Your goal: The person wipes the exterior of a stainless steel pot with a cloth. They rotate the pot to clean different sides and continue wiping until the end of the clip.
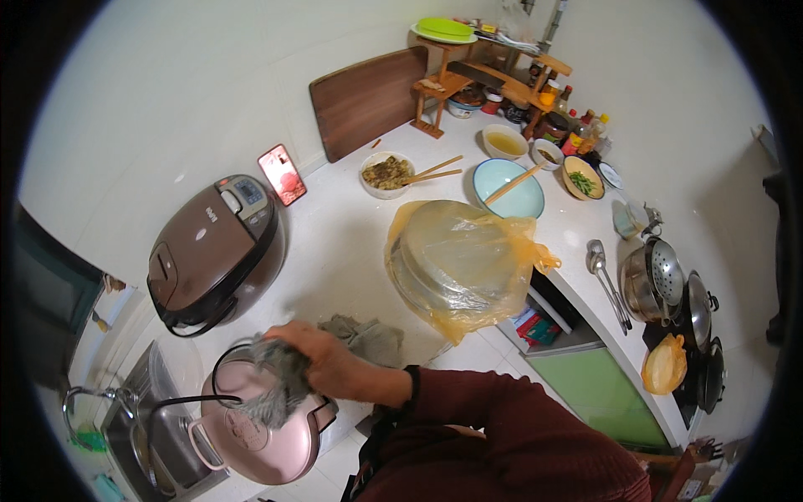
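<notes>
My right hand [322, 361] reaches in from the lower right in a dark red sleeve, its fingers closed around a crumpled grey cloth [280, 389]. The cloth hangs over a pink electric pan [284, 456] with looped handles, covering part of its top; I cannot tell whether it touches. A black cord [196, 399] runs across the pan to beneath the cloth. Just beyond my hand, a second grey cloth [372, 341] lies crumpled on the white counter [335, 251]. My left hand is not in view.
A brown rice cooker [213, 251] stands left, above the steel sink [171, 448]. Near the counter's edge is a large round thing in a yellow plastic bag [460, 263]. Behind it are a blue bowl [508, 188] and a food bowl [386, 174] with chopsticks. Pots [642, 284] stand right.
</notes>
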